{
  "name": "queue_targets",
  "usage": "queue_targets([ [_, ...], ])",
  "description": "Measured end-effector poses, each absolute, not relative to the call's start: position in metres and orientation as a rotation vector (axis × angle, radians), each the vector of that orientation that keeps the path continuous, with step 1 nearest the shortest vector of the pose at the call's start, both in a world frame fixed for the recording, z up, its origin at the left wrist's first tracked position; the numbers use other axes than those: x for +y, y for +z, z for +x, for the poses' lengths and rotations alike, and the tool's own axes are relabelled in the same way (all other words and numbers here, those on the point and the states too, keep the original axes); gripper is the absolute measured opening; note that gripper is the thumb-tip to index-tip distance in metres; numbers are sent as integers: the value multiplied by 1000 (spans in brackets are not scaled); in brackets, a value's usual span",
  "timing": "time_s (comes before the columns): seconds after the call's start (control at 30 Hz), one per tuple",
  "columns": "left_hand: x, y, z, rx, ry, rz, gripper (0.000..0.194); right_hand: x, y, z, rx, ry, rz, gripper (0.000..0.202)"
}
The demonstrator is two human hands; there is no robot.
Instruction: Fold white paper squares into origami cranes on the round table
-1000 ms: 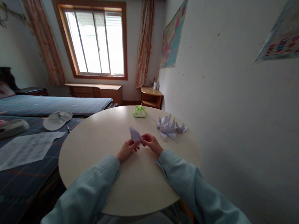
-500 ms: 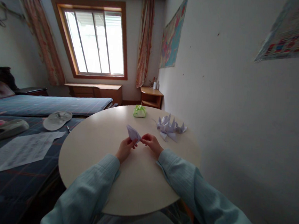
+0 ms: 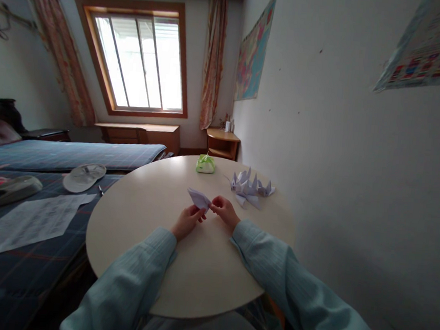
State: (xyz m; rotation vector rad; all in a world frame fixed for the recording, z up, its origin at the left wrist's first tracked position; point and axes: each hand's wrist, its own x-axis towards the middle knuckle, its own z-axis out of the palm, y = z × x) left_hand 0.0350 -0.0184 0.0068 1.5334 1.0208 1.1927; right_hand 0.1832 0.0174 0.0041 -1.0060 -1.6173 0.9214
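Both hands over round table (image 3: 154, 215) | left hand (image 3: 186, 221), right hand (image 3: 224, 211) fingers pinched on folded paper (image 3: 199, 198)

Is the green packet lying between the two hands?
No, the green packet sits at the round table's far edge, beyond the hands pinching folded white paper.

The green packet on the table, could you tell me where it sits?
The green packet lies at the round table's far edge, left of the folded paper pile, beyond both hands.
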Motion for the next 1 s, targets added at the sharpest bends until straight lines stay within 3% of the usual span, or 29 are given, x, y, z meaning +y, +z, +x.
queue_targets([
  [0.37,-16,3,30,1179,1171,1598,32,3,8,180,-1898,789,-915,21],
  [0.6,-17,3,32,1082,1168,1567,35,7,4,178,-1872,952,-866,34],
  [1.0,-13,-5,33,935,1119,1524,36,5,2,178,-1957,1179,-758,34],
])
